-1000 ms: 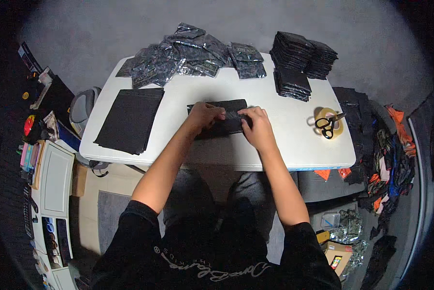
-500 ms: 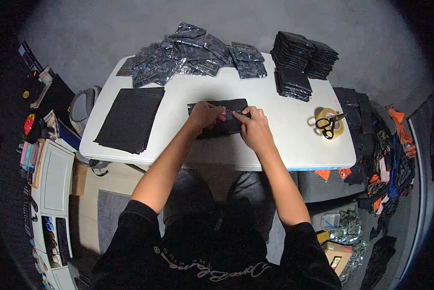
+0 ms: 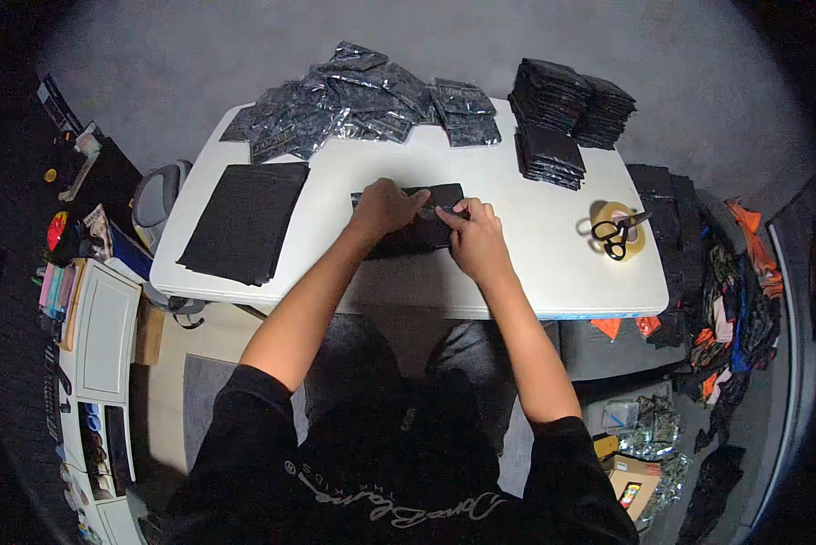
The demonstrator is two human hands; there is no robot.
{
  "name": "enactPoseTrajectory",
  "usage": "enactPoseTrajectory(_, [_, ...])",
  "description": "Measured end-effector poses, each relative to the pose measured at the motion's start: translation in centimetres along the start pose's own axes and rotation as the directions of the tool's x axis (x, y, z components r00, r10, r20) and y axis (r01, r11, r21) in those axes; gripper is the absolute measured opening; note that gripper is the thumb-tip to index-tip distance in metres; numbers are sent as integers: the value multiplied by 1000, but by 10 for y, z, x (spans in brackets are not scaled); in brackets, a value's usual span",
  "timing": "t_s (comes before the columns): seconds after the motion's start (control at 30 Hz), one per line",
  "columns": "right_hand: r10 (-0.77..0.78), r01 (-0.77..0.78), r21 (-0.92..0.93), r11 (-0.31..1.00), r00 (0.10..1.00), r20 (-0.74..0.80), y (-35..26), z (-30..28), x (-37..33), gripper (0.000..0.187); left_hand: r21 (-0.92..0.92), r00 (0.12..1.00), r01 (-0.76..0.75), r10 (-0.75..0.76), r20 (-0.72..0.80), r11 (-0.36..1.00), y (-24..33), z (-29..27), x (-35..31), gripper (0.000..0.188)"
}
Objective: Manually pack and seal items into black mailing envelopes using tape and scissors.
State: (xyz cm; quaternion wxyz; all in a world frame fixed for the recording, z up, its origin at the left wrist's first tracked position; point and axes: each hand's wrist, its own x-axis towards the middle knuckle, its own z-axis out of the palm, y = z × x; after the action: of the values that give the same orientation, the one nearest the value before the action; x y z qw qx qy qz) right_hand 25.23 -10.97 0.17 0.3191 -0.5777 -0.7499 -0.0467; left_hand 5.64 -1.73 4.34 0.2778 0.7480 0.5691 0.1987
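Observation:
A flat black plastic bag (image 3: 446, 193) lies folded on the white table, right in front of me. My left hand (image 3: 385, 211) rests over its left half, fingers curled onto it and the thumb reaching toward the middle. At the bag's right side, my right hand (image 3: 477, 238) pinches the plastic with thumb and forefinger, close to the left thumb. Both hands are closed on the bag; the left fingertips are partly hidden. To the left of my hands is a stack of flat black bags (image 3: 247, 222).
Clear packets with dark contents (image 3: 362, 95) are heaped along the far edge. Stacks of folded black packets (image 3: 548, 100) stand at the far right. Black-handled scissors (image 3: 613, 241) lie on a tape roll (image 3: 639, 238) near the right edge of the table (image 3: 553, 263).
My left hand has shifted slightly, its thumb now stretched farther right across the bag. The right hand stays at the bag's right side, almost unmoved.

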Motion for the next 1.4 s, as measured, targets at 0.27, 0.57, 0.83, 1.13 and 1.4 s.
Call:
enactPoseTrajectory(0.27, [22,-22,52,998,1000,-1,2,0,0,42,-21,975,-139,133,-181,990,-1,12,-32,50])
enactPoseTrajectory(0.57, [-35,35,4,999,998,52,2,-1,-6,51,425,828,-348,487,-279,835,7,71,-78,70])
enactPoseTrajectory(0.83, [-14,13,16,1000,999,52,2,2,-4,44,537,917,-107,292,-272,837,-1,56,-95,73])
enactPoseTrajectory(1.13, [-16,17,-9,1000,998,66,4,2,-7,47,479,888,-199,364,-281,855,13,68,-91,78])
enactPoseTrajectory(1.4, [-19,15,58,998,998,64,-15,-12,-1,45,458,886,-197,357,-295,867,9,59,-86,74])
